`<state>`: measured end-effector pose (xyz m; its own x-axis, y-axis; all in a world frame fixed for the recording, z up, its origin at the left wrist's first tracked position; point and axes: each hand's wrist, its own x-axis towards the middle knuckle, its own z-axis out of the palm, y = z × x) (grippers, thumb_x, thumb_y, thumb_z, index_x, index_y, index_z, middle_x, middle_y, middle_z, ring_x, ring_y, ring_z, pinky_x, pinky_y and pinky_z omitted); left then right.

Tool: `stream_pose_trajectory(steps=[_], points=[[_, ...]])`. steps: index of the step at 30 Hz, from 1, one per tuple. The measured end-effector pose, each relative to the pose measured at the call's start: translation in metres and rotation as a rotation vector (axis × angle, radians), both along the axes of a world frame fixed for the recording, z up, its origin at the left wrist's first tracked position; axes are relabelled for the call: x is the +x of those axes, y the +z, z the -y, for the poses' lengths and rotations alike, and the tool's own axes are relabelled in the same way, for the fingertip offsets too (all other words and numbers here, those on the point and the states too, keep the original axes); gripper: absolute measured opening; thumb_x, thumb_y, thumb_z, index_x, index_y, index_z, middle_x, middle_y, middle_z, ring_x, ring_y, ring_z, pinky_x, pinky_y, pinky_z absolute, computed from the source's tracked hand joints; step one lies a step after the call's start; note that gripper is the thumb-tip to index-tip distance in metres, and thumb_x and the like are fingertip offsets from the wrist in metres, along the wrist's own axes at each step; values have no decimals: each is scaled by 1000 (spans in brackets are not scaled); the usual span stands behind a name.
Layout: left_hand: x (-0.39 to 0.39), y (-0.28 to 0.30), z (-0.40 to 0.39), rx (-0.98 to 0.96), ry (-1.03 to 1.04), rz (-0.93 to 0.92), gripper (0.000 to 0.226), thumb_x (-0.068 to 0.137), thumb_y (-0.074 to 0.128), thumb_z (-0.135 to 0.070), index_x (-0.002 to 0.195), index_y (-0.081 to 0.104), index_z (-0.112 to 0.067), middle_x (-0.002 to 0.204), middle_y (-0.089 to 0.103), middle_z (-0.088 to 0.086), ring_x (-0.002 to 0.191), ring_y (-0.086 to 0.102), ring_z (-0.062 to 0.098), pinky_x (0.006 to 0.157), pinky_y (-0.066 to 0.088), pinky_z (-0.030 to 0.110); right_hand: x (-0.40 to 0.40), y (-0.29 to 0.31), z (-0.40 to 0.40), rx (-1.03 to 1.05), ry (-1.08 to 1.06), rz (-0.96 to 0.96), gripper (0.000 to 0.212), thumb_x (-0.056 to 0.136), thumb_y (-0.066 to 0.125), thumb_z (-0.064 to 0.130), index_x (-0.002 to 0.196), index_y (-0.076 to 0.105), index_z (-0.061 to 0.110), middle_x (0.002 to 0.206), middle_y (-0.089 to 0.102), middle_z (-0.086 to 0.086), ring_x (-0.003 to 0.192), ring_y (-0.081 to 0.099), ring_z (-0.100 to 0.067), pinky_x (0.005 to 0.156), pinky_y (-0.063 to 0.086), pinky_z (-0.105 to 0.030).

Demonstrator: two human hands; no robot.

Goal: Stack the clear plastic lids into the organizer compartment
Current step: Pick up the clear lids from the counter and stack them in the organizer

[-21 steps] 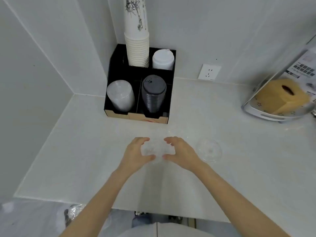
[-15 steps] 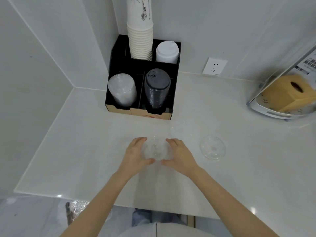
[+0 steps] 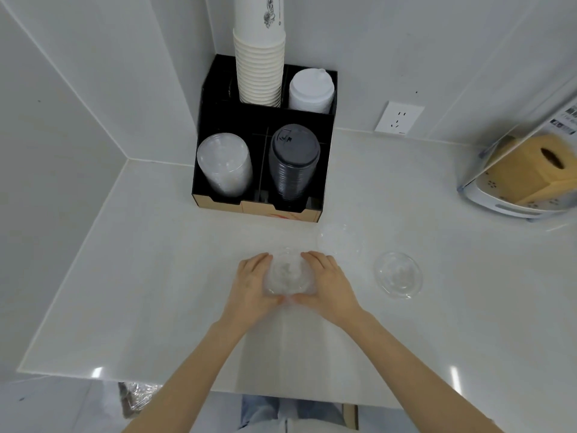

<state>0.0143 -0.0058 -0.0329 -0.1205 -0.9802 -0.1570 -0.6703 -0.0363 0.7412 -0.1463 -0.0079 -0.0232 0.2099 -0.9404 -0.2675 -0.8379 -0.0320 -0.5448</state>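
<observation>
A small stack of clear plastic lids (image 3: 288, 274) sits on the white counter, cupped between my left hand (image 3: 251, 284) and my right hand (image 3: 327, 284), which press on its sides. Another clear lid (image 3: 398, 274) lies flat on the counter to the right, and a fainter clear lid (image 3: 338, 240) lies just beyond my right hand. The black organizer (image 3: 324, 170) stands in the corner; its front left compartment holds a leaning stack of clear lids (image 3: 224, 165).
The organizer also holds black lids (image 3: 293, 164) at front right, white lids (image 3: 310, 92) and a tall column of paper cups (image 3: 259, 67) at the back. A wall socket (image 3: 399, 117) and a tissue box (image 3: 527, 170) on a tray are at right. The counter edge (image 3: 187, 387) is near me.
My two hands have closed in tighter around the clear lid stack. The camera has tipped, so the organizer sits higher in view and a second loose lid shows.
</observation>
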Motion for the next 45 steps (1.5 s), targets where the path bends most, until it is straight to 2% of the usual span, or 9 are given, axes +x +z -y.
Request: stream_pose_trajectory(steps=[5,9,12,15,17,22,30,35,45], points=[[33,26,22,-101,10,-37,89,48,79,-44,124,46,-9,128,50,3,118,40,15,102,34,28,16,30,26,-104,29,78,83,68,78,37,135,38,10,142,43,-4,129,36,-22,110,27,-27],[60,58,47,-234,45,-21,78,54,85,-28,121,49,-10,131,51,7,118,41,14,99,25,13,39,60,54,-227,80,120,78,68,79,39,132,44,11,140,46,-5,126,40,-22,109,30,-27],[77,78,64,-306,55,-4,75,57,83,-26,122,50,-13,133,51,5,122,43,17,104,29,23,54,81,76,-304,129,91,78,70,76,41,133,44,10,141,46,-5,127,39,-22,109,31,-30],[89,91,81,-360,78,6,73,56,84,-26,120,52,-13,133,51,5,122,44,18,102,30,23,67,98,98,-356,176,26,75,70,74,47,131,46,13,139,49,-2,125,40,-21,107,34,-30],[94,96,92,-361,100,-2,72,55,84,-25,119,52,-13,133,51,6,122,44,18,102,31,24,74,106,112,-389,205,-4,73,70,74,48,128,49,12,136,52,-3,122,42,-22,104,36,-32],[107,100,121,-315,128,-32,71,57,83,-25,119,52,-14,135,49,8,124,43,21,105,39,42,88,115,148,-424,288,-121,69,71,70,51,126,51,13,134,54,-4,119,43,-24,100,40,-36],[115,86,155,-229,113,-14,68,60,82,-25,119,53,-8,133,50,11,122,44,25,104,38,37,103,111,193,-341,414,-270,67,74,68,48,127,49,11,131,54,-6,119,41,-27,99,41,-40],[118,75,170,-178,108,3,66,60,82,-23,117,54,-6,136,47,14,124,44,27,106,39,44,109,105,209,-296,467,-389,61,78,63,45,127,48,10,127,56,-5,116,40,-25,93,37,-36],[113,67,175,-154,134,-21,53,64,79,-15,111,57,-7,131,48,12,121,45,22,95,26,13,110,96,215,-275,448,-448,54,80,60,42,122,49,10,127,54,-6,117,39,-26,93,36,-36]])
